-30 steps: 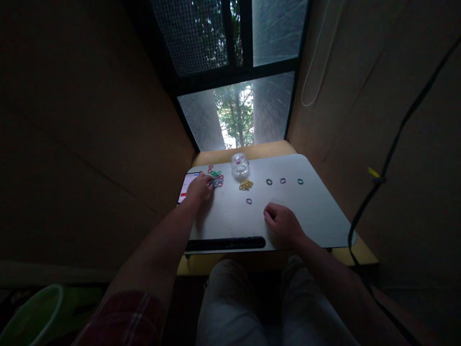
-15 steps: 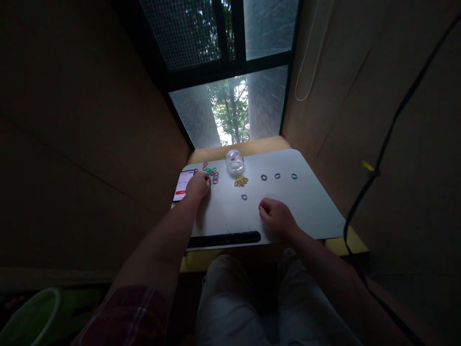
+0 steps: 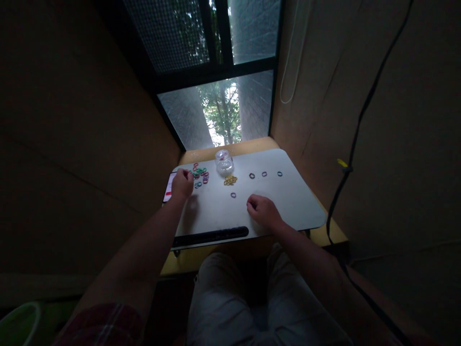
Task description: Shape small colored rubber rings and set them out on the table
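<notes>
My left hand [image 3: 183, 184] is closed at the left of the white board [image 3: 216, 211], beside a pile of coloured rings [image 3: 199, 172]; what its fingers pinch, if anything, is too small to make out. It partly covers a lit phone [image 3: 168, 188]. My right hand [image 3: 263, 210] rests closed on the board, its fingertips hidden. Up and left of it lies a single purple ring [image 3: 233, 195]. A cluster of yellow rings [image 3: 230, 179] sits in front of a clear jar [image 3: 224, 162]. To the right, a dark ring [image 3: 252, 176], a purplish ring [image 3: 264, 174] and a blue ring [image 3: 280, 173] lie in a row.
A black strip [image 3: 212, 235] runs along the board's near edge. Behind the board is a window [image 3: 223, 110]. A dark cable [image 3: 355, 139] hangs at the right, and a green basin [image 3: 19, 324] shows at the lower left.
The view has shifted, moving the board left in the picture. My left hand has drawn back left from the coloured pile, uncovering blue rings. My right hand stays closed on the board.
</notes>
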Demonstrator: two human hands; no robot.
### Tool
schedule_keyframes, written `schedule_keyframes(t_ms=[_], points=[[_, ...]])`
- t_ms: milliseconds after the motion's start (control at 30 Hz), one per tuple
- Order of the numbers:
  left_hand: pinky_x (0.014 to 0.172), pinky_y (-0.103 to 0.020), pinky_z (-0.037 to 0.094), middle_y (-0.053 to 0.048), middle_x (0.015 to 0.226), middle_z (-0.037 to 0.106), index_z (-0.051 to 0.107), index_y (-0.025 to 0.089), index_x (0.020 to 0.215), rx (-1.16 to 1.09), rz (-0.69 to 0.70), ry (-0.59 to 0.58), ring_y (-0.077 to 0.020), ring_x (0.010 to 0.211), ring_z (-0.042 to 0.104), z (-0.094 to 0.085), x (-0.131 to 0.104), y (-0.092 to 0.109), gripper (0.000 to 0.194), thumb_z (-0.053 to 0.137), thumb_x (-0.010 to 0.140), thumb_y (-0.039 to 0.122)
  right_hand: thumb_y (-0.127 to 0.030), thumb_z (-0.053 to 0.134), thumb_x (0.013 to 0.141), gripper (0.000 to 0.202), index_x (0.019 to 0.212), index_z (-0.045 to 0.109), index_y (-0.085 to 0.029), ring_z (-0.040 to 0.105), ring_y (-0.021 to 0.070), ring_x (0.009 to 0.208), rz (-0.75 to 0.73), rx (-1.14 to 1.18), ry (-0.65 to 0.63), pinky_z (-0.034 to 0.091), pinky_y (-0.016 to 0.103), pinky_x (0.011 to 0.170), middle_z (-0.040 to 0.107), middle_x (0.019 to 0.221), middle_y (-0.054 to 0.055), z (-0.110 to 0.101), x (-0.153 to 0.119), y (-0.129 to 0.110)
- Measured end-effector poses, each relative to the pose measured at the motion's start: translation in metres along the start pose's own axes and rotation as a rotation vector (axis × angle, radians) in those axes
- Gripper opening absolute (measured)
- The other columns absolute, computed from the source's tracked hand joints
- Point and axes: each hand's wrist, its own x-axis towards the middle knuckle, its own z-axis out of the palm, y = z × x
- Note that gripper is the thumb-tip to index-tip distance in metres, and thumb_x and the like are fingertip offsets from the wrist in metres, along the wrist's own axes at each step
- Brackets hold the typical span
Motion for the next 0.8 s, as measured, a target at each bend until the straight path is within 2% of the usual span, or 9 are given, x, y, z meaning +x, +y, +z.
schedule_keyframes(t_ms=[67,167,300,400,600,800], points=[[0.070,-0.029,0.044,-0.004,0.079,0.063,0.055,0.018,0.085,-0.096,0.052,-0.018,-0.0170,0.072,0.057,0.001,-0.015,0.011,0.014,0.050,0.082,0.031,-0.023,0.050,0.082,0.014,0.075,0.062,-0.020,0.051,0.0126,0.061,-0.002,-0.002,0.004,0.030,0.024,0.059,0.062,0.069,0.001,0.001,0.000,0.001],[0.069,-0.026,0.045,-0.003,0.078,0.063,0.056,0.017,0.081,-0.302,0.123,-0.143,-0.0143,0.071,0.058,0.012,-0.053,0.032,0.014,0.054,0.079,0.031,-0.024,0.050,0.082,0.014,0.075,0.062,-0.019,0.050,0.0123,0.061,-0.001,-0.002,0.010,0.030,0.024,0.059,0.062,0.068,0.000,0.002,0.000,0.001],[0.063,-0.024,0.045,-0.001,0.080,0.064,0.055,0.018,0.098,-0.544,0.085,-0.278,-0.0121,0.067,0.059,0.036,-0.116,0.061,0.026,0.057,0.081,0.037,-0.024,0.051,0.081,0.013,0.077,0.063,-0.020,0.051,0.0120,0.060,-0.003,0.015,0.030,0.031,0.023,0.059,0.062,0.069,0.000,0.001,-0.001,0.002],[0.061,-0.024,0.045,-0.001,0.077,0.065,0.056,0.018,0.105,-0.550,0.101,-0.353,-0.0115,0.063,0.058,0.049,-0.147,0.077,0.034,0.062,0.079,0.039,-0.025,0.052,0.081,0.013,0.083,0.064,-0.020,0.053,0.0118,0.062,-0.008,0.058,0.041,0.034,0.023,0.060,0.063,0.072,0.000,0.002,-0.002,0.003],[0.066,-0.025,0.045,-0.002,0.079,0.069,0.067,0.020,0.090,-0.441,0.186,-0.396,-0.0124,0.068,0.061,0.049,-0.163,0.091,0.025,0.054,0.085,0.040,-0.023,0.054,0.079,0.017,0.093,0.065,-0.021,0.055,0.0112,0.062,-0.020,0.095,0.026,0.037,0.022,0.061,0.064,0.074,-0.002,0.002,-0.004,0.005],[0.066,-0.025,0.043,-0.001,0.080,0.072,0.071,0.023,0.093,-0.301,0.220,-0.371,-0.0135,0.071,0.063,0.044,-0.169,0.094,0.026,0.053,0.086,0.040,-0.022,0.056,0.079,0.020,0.096,0.066,-0.022,0.056,0.0114,0.064,-0.028,0.118,0.010,0.040,0.022,0.064,0.066,0.077,-0.001,0.004,-0.004,0.007]])
